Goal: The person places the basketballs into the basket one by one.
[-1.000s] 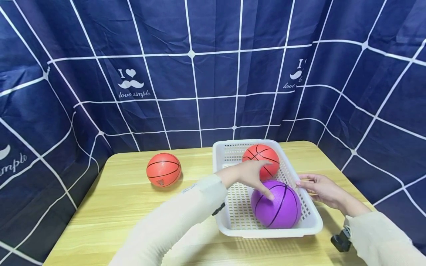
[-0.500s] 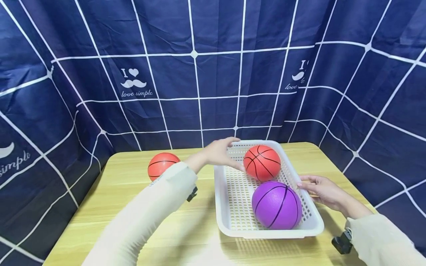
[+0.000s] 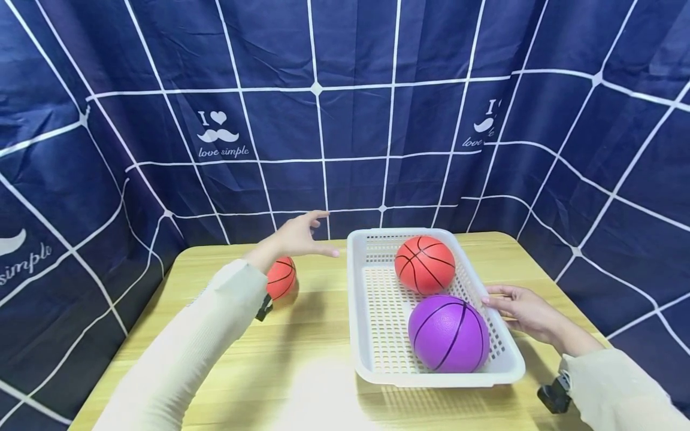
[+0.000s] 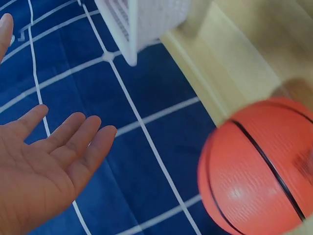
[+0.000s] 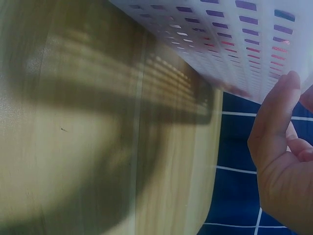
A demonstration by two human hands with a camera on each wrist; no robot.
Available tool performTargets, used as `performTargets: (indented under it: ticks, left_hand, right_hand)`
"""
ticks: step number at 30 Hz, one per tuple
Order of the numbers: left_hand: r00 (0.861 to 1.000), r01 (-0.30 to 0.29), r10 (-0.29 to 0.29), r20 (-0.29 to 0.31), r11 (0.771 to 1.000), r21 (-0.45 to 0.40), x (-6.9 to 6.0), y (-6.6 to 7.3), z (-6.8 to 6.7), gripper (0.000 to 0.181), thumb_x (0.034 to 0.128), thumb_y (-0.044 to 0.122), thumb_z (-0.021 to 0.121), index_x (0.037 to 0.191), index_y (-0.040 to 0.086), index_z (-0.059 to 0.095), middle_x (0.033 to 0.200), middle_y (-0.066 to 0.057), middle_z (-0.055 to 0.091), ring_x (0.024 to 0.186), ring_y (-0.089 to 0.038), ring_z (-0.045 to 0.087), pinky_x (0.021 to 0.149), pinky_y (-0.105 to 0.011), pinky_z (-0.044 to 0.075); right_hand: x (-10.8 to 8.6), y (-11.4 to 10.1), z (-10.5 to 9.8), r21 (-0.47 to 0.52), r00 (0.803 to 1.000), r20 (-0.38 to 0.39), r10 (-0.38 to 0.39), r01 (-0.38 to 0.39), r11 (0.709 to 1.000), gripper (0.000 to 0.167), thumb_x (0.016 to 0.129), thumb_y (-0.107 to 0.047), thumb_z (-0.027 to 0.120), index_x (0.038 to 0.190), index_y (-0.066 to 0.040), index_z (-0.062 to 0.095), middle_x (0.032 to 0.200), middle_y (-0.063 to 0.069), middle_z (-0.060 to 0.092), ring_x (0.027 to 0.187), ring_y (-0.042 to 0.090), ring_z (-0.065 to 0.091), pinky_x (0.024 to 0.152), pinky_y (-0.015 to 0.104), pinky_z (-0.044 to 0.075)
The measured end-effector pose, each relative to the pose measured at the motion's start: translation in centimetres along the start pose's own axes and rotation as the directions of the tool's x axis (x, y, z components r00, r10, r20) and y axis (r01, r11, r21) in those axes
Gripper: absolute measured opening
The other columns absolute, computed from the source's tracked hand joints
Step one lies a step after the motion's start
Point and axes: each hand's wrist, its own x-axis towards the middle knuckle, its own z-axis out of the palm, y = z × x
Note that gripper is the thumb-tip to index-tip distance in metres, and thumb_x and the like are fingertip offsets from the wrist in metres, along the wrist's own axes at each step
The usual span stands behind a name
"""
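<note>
My left hand (image 3: 296,236) is in the air left of the white basket, its fingers spread and holding nothing. An orange-red basketball (image 3: 282,278) lies on the table below the left wrist, partly hidden by the forearm; the left wrist view shows this basketball (image 4: 259,166) apart from the palm (image 4: 44,171). My right hand (image 3: 530,311) touches the right side of the white plastic basket (image 3: 353,311) with its fingertips. Inside the basket are another orange-red basketball (image 3: 424,264) at the back and a larger purple basketball (image 3: 448,334) at the front right.
The basket stands on a wood-grain table (image 3: 302,371), right of its middle. A dark blue curtain (image 3: 350,131) with white grid lines surrounds the table's back and sides. In the right wrist view, the perforated basket wall (image 5: 234,44) rises above the tabletop.
My left hand has moved from above the purple basketball, out of the basket and left towards the lone orange-red basketball. My right hand stays at the basket's side.
</note>
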Motion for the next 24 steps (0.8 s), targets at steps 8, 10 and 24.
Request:
performTargets:
  ticks: [8, 10, 24]
  left_hand:
    - [0.993, 0.093, -0.097, -0.074, 0.994, -0.061, -1.5, -3.6, -1.5, 0.094, 0.0711, 0.042, 0.082, 0.146, 0.014, 0.034, 0.138, -0.018, 0.046, 0.12, -0.034, 0.051, 0.096, -0.049, 0.042]
    - [0.989, 0.111, -0.116, -0.095, 0.992, -0.063, -2.0, -4.6, -1.8, 0.094, 0.0719, 0.042, 0.082, 0.147, 0.013, 0.033, 0.138, -0.019, 0.046, 0.12, -0.035, 0.05, 0.096, -0.051, 0.042]
    - [0.943, 0.162, -0.202, -0.266, 0.973, -0.163, -5.0, -11.1, -1.6, 0.09, 0.0748, 0.038, 0.079, 0.144, 0.002, 0.035, 0.13, -0.029, 0.05, 0.117, -0.043, 0.051, 0.096, -0.053, 0.041]
  right_hand:
    - [0.0, 0.0, 0.0, 0.012, 1.0, 0.008, 0.0, -0.001, 1.0, 0.046, 0.099, -0.015, 0.052, 0.132, 0.015, 0.039, 0.102, -0.001, 0.067, 0.092, 0.012, 0.064, 0.079, 0.034, 0.053]
    - [0.0, -0.1, 0.0, 0.008, 1.0, 0.007, -0.001, 0.001, 1.0, 0.047, 0.099, -0.015, 0.052, 0.132, 0.016, 0.037, 0.102, -0.001, 0.067, 0.092, 0.012, 0.064, 0.079, 0.034, 0.053]
    - [0.0, 0.1, 0.1, 0.006, 1.0, -0.004, 0.002, -0.002, 1.0, 0.049, 0.099, -0.016, 0.053, 0.132, 0.016, 0.037, 0.103, 0.001, 0.067, 0.09, 0.012, 0.064, 0.079, 0.035, 0.054]
